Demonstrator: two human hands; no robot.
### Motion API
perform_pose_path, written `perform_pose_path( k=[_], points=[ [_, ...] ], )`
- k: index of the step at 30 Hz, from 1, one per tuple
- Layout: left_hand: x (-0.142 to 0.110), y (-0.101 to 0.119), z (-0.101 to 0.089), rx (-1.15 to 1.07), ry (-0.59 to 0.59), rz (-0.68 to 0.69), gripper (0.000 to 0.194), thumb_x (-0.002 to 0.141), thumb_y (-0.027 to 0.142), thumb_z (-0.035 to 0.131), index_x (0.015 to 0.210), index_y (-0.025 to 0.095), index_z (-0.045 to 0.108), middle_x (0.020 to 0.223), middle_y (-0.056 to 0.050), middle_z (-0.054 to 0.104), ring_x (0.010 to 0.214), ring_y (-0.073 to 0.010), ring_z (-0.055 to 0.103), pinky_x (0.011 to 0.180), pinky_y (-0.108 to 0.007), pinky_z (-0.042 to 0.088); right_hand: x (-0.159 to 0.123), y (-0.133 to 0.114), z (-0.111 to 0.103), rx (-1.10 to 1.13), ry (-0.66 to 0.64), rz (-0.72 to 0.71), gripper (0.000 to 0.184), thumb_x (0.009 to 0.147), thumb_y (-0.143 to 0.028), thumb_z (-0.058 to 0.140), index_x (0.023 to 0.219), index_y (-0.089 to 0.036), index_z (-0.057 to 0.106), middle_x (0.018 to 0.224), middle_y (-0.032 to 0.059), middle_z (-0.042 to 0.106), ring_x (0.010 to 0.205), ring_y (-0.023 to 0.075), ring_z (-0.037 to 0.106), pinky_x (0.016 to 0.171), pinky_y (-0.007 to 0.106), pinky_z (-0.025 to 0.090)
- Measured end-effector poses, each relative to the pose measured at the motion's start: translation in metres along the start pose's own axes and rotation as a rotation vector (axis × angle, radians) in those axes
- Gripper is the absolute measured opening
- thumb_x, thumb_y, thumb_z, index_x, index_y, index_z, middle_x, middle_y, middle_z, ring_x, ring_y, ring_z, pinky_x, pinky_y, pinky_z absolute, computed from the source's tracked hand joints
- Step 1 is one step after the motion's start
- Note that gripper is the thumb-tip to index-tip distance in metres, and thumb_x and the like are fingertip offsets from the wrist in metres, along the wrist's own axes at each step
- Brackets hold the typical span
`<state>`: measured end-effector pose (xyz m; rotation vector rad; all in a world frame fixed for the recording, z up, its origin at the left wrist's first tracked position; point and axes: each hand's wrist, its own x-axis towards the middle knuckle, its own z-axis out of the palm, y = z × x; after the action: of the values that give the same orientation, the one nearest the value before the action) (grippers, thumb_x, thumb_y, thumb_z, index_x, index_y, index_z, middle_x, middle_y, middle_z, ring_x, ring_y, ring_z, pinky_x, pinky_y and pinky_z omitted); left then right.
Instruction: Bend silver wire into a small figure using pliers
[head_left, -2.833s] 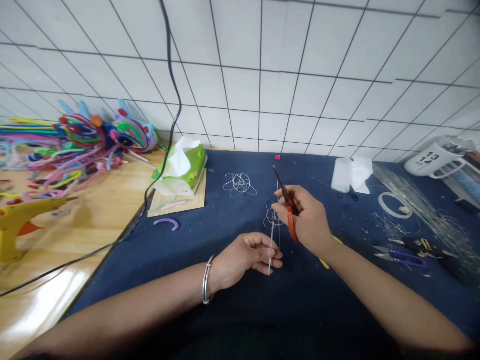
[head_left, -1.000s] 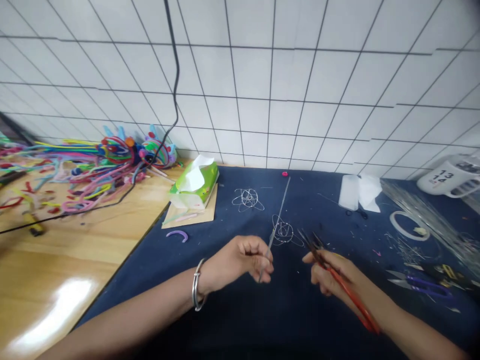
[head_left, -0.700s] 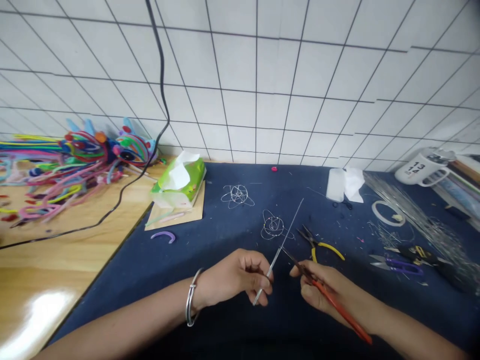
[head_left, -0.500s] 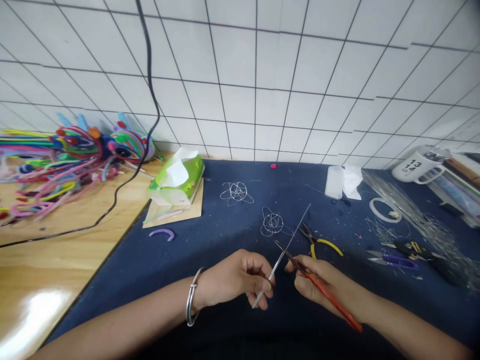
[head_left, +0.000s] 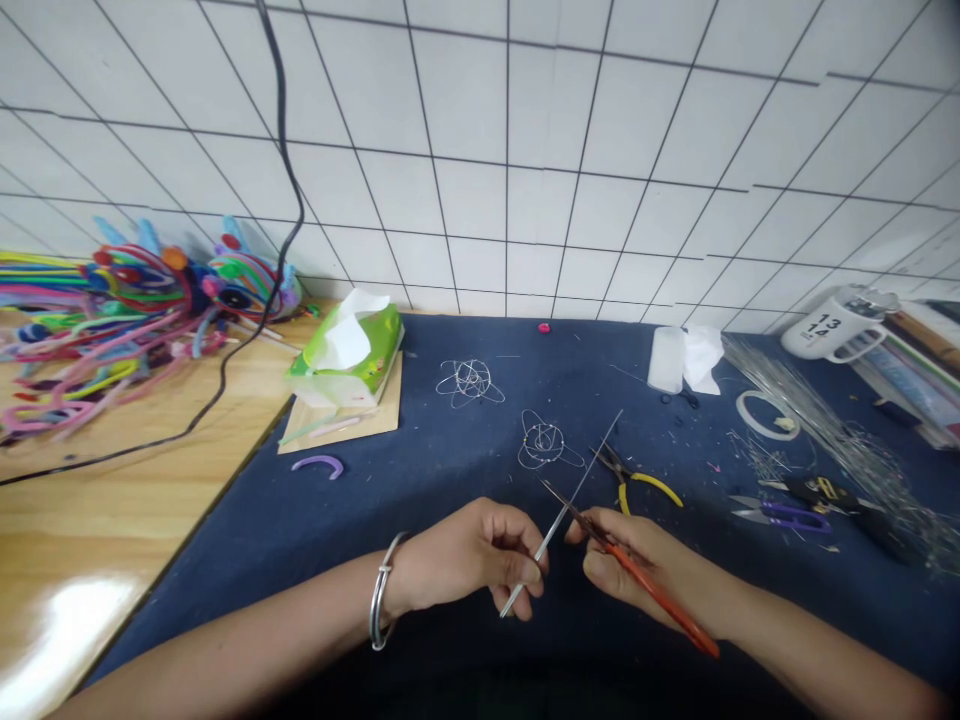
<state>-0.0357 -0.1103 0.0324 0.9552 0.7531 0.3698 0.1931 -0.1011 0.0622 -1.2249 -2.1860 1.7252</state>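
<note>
Between its thumb and fingers my left hand (head_left: 480, 560) pinches a slim bundle of silvery wire (head_left: 559, 522), slanting up to the right. My right hand (head_left: 637, 560) is wrapped round red-handled pliers (head_left: 637, 575). Their dark narrow jaws point up-left and cross the wire; whether they touch it I cannot tell. Beyond my hands lie two wire shapes bent into loops, a nearer one (head_left: 543, 443) and a farther one (head_left: 471, 382). Yellow-handled pliers (head_left: 637, 482) rest just past the right hand, behind the wire's far end.
At the left are a green tissue pack (head_left: 349, 350), a purple curved piece (head_left: 319, 464) and colourful fuzzy pipe cleaners (head_left: 112, 370). To the right lie purple scissors (head_left: 787, 515), a white ring (head_left: 765, 415), long wires (head_left: 810, 400) and a mug (head_left: 836, 328). A black cable (head_left: 289, 200) hangs at left.
The pliers' jaws have shifted slightly left across the wire. Both hands keep their grips. The whole view has shifted a little.
</note>
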Motion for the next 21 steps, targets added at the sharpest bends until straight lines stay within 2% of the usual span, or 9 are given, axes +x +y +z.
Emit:
perform_pose_path(
  k=[21],
  points=[
    [-0.0001,0.0027,0.0011,0.004,-0.004,-0.003,0.011,0.074,0.020,0.060,0.082,0.012,0.061,0.070,-0.003,0.062,0.058,-0.0110,0.062,0.052,-0.019,0.046,0.0001,0.0000,0.0000,-0.024,-0.020,0.017,0.026,0.083,-0.042,0.045,0.097,-0.019,0.044,0.068,-0.0043,0.038,0.057,0.0067,0.033,0.053,0.020,0.031]
  ],
)
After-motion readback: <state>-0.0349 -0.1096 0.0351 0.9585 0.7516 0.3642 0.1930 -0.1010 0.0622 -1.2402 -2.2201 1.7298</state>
